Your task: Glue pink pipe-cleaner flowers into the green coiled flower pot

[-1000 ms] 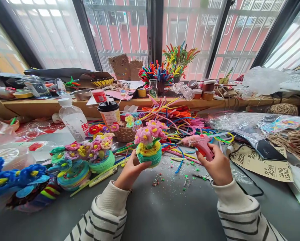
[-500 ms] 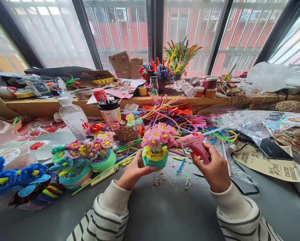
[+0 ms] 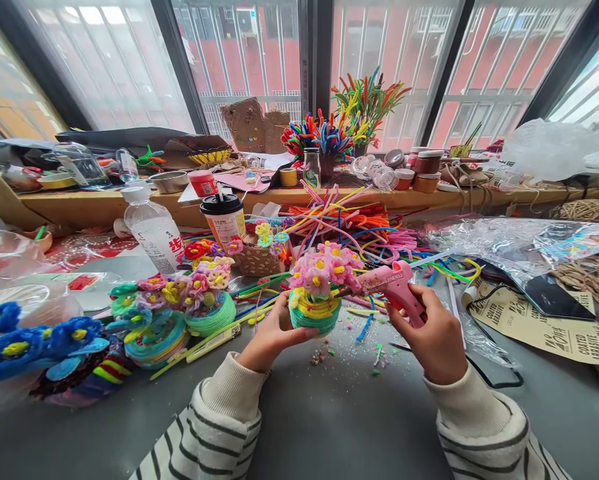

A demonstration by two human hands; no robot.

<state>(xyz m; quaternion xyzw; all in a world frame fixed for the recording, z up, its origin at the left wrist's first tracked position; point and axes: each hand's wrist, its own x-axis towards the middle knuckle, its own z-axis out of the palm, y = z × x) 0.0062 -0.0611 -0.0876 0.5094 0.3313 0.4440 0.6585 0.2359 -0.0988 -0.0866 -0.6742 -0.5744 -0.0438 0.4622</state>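
My left hand [image 3: 275, 335] is closed round a small pot [image 3: 315, 313] in bands of yellow and turquoise, held above the table. Pink pipe-cleaner flowers [image 3: 324, 268] with yellow centres rise from the pot. My right hand [image 3: 432, 333] grips the handle of a pink hot glue gun [image 3: 397, 287]. The gun's nozzle points left, at the right side of the pot just below the flowers; whether it touches cannot be seen clearly. A translucent glue stick [image 3: 437, 257] juts from the gun's rear.
Finished flower pots [image 3: 157, 337] and a bottle [image 3: 152, 227] stand at left, beside a lidded cup [image 3: 223, 217]. Behind lie loose pipe cleaners [image 3: 364, 223]. Coloured crumbs [image 3: 377, 357] dot the grey table. Sandpaper [image 3: 539, 323] and plastic wrap [image 3: 479, 237] lie right.
The whole view has shifted slightly, so things appear a little further right. Both hands keep their holds, and the glue gun stays beside the pot.
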